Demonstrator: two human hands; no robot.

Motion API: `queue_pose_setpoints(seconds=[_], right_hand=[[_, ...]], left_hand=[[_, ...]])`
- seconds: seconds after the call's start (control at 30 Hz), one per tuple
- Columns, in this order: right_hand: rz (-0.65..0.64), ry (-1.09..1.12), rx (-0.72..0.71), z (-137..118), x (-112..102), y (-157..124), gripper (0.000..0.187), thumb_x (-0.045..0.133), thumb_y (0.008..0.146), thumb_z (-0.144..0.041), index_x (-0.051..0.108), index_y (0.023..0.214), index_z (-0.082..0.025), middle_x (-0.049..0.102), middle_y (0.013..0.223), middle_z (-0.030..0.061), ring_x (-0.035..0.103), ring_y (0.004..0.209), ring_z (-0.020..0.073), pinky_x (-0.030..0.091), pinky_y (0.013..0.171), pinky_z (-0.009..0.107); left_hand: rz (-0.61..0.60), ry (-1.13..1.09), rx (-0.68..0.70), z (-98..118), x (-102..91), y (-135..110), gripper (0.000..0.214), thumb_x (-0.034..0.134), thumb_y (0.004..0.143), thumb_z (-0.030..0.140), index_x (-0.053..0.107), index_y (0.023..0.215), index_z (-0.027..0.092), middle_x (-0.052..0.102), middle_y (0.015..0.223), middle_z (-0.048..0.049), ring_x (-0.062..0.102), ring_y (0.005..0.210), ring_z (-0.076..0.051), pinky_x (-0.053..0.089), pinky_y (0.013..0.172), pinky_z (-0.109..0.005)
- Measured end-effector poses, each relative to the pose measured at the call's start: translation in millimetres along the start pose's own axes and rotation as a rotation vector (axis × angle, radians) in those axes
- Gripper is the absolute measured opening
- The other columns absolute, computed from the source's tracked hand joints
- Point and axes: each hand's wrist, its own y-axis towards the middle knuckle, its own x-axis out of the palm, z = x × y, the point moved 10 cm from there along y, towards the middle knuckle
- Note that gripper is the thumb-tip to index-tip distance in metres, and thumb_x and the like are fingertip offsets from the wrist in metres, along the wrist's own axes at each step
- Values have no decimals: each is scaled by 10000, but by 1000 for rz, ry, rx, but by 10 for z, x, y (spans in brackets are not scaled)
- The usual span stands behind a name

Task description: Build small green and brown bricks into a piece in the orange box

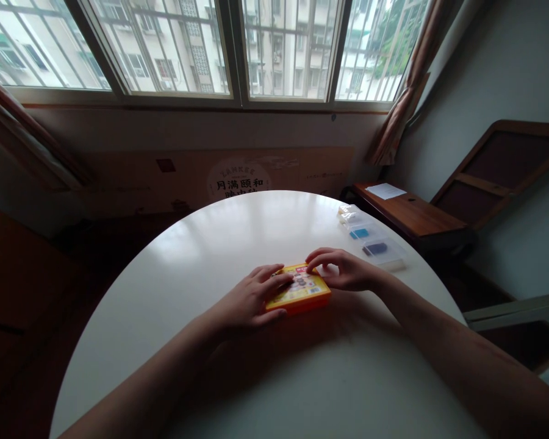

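Note:
A flat yellow box [302,291] with a printed lid lies near the middle of the round white table [201,256]. My left hand [251,299] rests on the box's left end, fingers laid over the top and thumb against the near side. My right hand [341,269] grips the box's far right corner with curled fingers. Both hands hold the box down on the table.
Clear plastic bags [370,241] holding small blue and dark pieces lie at the table's right edge. A wooden side table [412,213] with a white paper [385,191] stands beyond. A big cardboard sheet [238,177] leans under the window. A wooden frame [507,164] leans on the right wall.

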Motion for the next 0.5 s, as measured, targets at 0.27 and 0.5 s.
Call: queue_pose_setpoints(seconds=[0.27, 0.5], right_hand=[[-34, 74, 53, 46, 18, 2, 327, 600, 767, -143, 691, 1074, -212, 586, 1199, 84, 558, 1088, 181, 484, 906, 304], [-74, 96, 67, 92, 31, -1, 357, 599, 742, -126, 698, 1074, -214, 565, 1239, 71, 550, 1120, 187, 470, 938, 312]], left_hand=[[15, 15, 69, 33, 27, 37, 573, 535, 859, 405, 432, 1411, 291, 392, 1468, -101, 329, 1358, -303, 335, 1113, -492], [10, 29, 54, 16, 48, 33, 623, 616, 807, 364, 439, 1405, 358, 304, 1523, -67, 283, 1386, -329, 322, 1120, -519]])
